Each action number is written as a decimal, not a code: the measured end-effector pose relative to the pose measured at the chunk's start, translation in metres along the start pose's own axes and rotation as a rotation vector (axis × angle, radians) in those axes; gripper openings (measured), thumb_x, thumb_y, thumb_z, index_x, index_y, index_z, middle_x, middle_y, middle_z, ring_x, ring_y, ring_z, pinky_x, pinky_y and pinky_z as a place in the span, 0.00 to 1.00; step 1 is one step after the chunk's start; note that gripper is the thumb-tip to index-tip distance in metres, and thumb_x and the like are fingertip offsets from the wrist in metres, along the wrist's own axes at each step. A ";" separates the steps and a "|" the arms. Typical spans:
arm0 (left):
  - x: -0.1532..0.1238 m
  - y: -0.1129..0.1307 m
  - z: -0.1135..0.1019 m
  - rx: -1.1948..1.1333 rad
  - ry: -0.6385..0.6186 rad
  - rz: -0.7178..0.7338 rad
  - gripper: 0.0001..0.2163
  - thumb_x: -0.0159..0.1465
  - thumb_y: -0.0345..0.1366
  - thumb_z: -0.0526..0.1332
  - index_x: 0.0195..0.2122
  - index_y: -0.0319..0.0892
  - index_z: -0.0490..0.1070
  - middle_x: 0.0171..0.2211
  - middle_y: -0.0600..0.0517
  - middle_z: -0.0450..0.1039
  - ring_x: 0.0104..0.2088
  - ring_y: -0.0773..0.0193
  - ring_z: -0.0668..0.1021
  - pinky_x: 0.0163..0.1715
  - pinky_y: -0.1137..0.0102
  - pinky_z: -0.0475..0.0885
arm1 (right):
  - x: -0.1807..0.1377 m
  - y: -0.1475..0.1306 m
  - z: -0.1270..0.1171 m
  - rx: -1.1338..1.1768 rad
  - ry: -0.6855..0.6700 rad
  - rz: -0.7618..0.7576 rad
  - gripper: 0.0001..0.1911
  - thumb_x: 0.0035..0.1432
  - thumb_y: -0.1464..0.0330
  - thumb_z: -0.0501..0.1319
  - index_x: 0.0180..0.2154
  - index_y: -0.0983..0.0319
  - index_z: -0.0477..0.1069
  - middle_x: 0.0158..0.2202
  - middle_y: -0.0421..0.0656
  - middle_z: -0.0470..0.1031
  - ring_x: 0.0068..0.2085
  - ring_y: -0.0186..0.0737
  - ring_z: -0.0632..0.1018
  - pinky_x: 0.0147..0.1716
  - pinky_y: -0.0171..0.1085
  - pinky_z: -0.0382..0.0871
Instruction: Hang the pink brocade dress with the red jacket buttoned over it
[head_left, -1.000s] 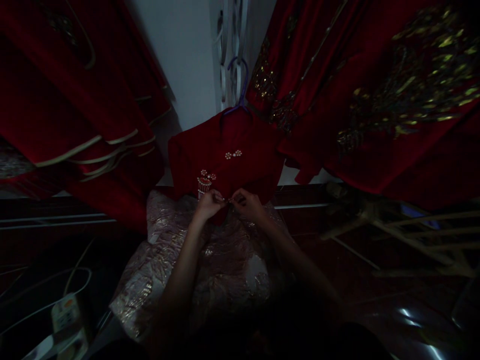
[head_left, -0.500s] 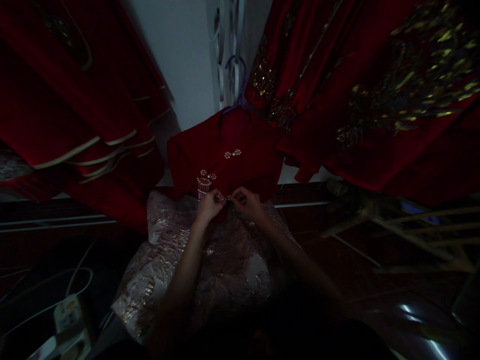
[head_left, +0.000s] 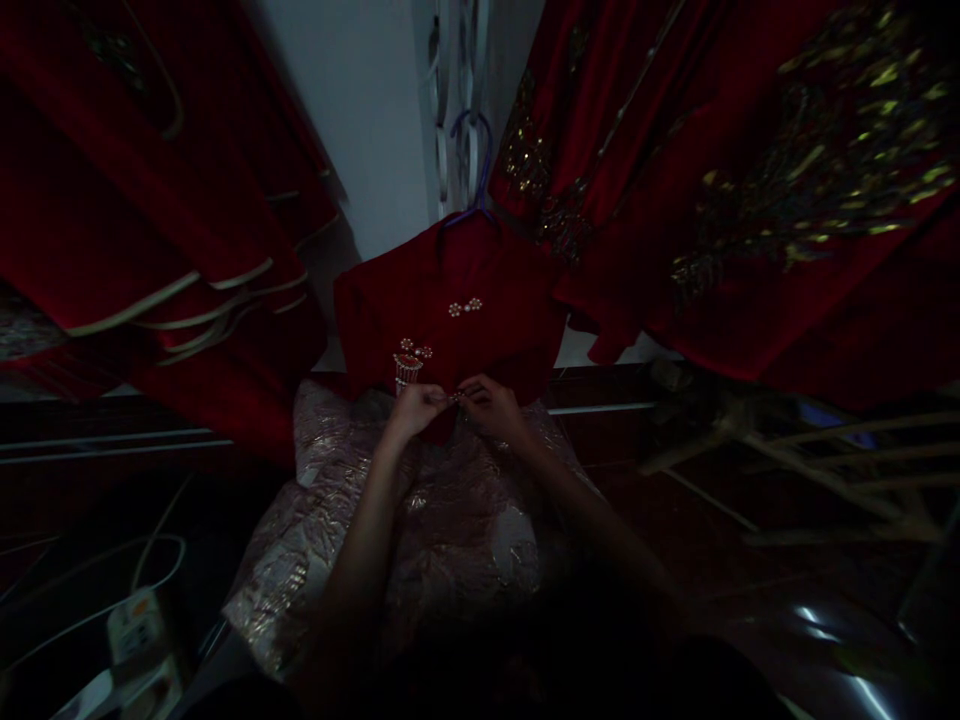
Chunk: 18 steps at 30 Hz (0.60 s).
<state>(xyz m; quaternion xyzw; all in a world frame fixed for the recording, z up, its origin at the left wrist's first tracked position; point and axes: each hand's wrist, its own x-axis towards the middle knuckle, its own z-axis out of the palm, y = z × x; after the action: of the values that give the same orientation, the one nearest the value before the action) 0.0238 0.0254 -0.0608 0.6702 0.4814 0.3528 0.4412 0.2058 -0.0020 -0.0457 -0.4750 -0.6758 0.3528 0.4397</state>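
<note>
A red garment (head_left: 510,335) hangs from a purple hanger (head_left: 484,180) in front of me. On its front are a beaded flower clasp (head_left: 465,307) and, lower left, a beaded ornament (head_left: 409,362) with hanging strands. My left hand (head_left: 420,408) and my right hand (head_left: 489,405) meet at the garment's lower front. Between their pinched fingertips sits a small beaded clasp (head_left: 456,398), like the one above. Its fastening is too small and dark to make out. Shiny patterned fabric (head_left: 450,530) spreads beneath my forearms.
Red garments with pale trim (head_left: 172,230) hang at left. Red cloth with gold sequins (head_left: 817,180) hangs at right. A metal lattice (head_left: 441,130) stands behind the hanger. A power strip (head_left: 139,630) with cables lies lower left, and a wooden frame (head_left: 832,490) lower right.
My left hand has shifted slightly and its fingers have straightened a little. The right hand stays almost in place, with both still at the small beaded clasp.
</note>
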 end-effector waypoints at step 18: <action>-0.008 0.010 -0.005 0.135 0.011 0.047 0.14 0.57 0.46 0.62 0.32 0.39 0.78 0.31 0.51 0.80 0.31 0.63 0.78 0.31 0.74 0.68 | 0.002 0.000 -0.005 -0.044 -0.008 -0.055 0.05 0.55 0.68 0.61 0.35 0.60 0.73 0.34 0.39 0.79 0.34 0.33 0.79 0.36 0.32 0.72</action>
<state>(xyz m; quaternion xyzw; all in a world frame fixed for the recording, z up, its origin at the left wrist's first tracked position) 0.0199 0.0175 -0.0501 0.7075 0.4906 0.3337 0.3839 0.2103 0.0000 -0.0430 -0.4644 -0.6979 0.3277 0.4358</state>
